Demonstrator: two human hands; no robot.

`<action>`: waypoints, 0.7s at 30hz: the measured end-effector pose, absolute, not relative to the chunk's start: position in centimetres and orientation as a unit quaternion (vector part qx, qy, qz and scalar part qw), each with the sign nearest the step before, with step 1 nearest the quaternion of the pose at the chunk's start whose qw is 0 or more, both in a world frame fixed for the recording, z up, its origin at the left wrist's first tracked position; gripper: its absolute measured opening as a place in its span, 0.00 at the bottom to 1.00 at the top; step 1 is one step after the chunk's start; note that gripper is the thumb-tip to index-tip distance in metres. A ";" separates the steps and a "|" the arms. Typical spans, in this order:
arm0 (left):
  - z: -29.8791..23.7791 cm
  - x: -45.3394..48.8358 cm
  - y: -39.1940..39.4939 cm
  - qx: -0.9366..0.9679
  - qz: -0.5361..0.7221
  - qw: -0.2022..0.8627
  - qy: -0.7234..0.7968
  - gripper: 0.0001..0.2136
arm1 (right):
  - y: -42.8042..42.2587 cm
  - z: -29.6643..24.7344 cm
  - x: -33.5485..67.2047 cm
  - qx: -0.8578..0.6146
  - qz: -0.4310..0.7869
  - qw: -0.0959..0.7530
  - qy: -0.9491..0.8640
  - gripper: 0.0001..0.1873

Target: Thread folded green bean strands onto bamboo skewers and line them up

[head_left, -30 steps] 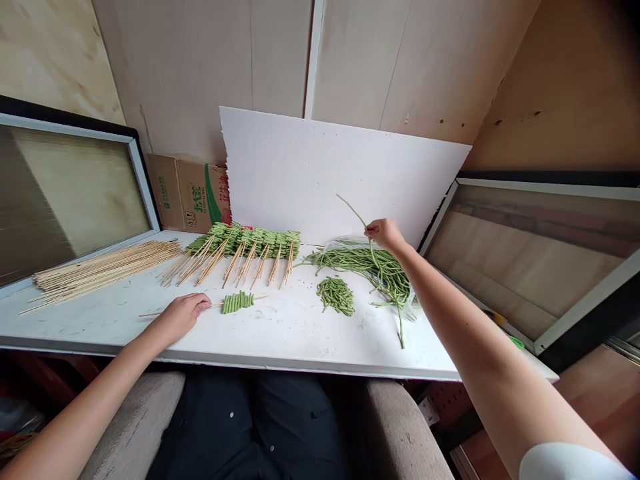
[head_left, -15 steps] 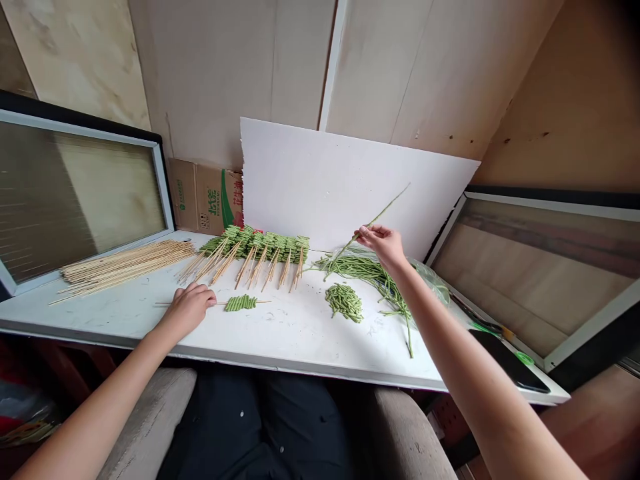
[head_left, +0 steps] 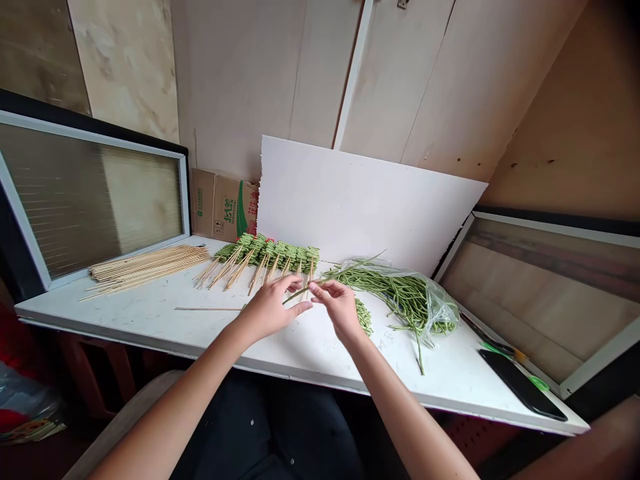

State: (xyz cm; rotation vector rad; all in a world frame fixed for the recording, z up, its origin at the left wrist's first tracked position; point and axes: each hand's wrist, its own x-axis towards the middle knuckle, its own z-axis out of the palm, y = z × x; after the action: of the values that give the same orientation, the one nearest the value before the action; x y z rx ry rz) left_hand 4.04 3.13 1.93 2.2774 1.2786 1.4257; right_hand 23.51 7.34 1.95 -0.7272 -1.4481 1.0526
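Observation:
A long green bean point(head_left: 361, 261) is pinched between the thumb and fingers of my right hand point(head_left: 340, 308), over the middle of the table. Its near end points toward my left hand point(head_left: 270, 308), whose thumb and fingers are spread around that end without closing on it. Under my left hand lies a bamboo skewer point(head_left: 207, 309); the bean pieces on it are mostly hidden. Behind my right hand, a pile of short cut bean pieces point(head_left: 363, 317) shows only in part.
Finished bean skewers point(head_left: 280, 253) are stacked at the back, left of a heap of long beans point(head_left: 400, 290) on a clear plastic bag point(head_left: 443, 307). Bare bamboo skewers point(head_left: 150, 263) lie left. A black phone-like slab point(head_left: 523, 385) rests right. A white board point(head_left: 360, 200) and carton point(head_left: 225, 207) stand behind.
My right hand has brought the long bean down and left from above the heap. My left hand has let go of the loaded skewer and moved right, toward the bean.

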 end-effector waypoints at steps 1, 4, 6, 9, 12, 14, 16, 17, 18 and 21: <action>1.7 4.2 3.3 0.763 0.474 0.094 0.430 0.18 | 7.0 1.7 23.1 -0.312 0.441 0.562 -0.626 0.17; 1.0 3.5 3.6 0.766 0.456 0.109 0.440 0.10 | 6.6 1.2 23.1 -0.316 0.439 0.541 -0.644 0.15; 0.8 2.4 3.6 0.767 0.444 0.099 0.452 0.10 | 6.8 1.2 24.0 -0.315 0.452 0.551 -0.627 0.16; 0.8 0.5 3.3 0.766 0.424 0.077 0.478 0.09 | 7.4 1.3 26.1 -0.309 0.452 0.606 -0.578 0.19; 1.0 -1.0 3.2 0.762 0.416 0.057 0.494 0.11 | 7.5 1.4 27.9 -0.318 0.418 0.620 -0.582 0.16; 1.0 -1.6 3.3 0.762 0.410 0.042 0.499 0.11 | 7.2 1.4 28.5 -0.326 0.403 0.604 -0.605 0.15; 1.0 -2.0 3.4 0.762 0.402 0.025 0.506 0.11 | 6.7 1.6 28.7 -0.324 0.402 0.594 -0.616 0.15; 0.9 -2.1 3.5 0.760 0.400 0.017 0.512 0.10 | 6.5 1.7 28.7 -0.321 0.405 0.593 -0.617 0.15; 0.9 -2.0 3.4 0.758 0.401 0.014 0.515 0.10 | 6.2 1.7 28.6 -0.317 0.407 0.594 -0.618 0.15; 1.0 -0.9 2.9 0.754 0.425 0.037 0.499 0.12 | 5.7 1.6 27.9 -0.310 0.409 0.595 -0.619 0.15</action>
State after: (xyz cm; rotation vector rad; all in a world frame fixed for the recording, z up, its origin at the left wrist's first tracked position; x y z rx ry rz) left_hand -0.92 2.88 0.98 2.3145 1.5329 1.3030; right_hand 27.95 5.73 1.63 -0.7210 -1.4382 0.9493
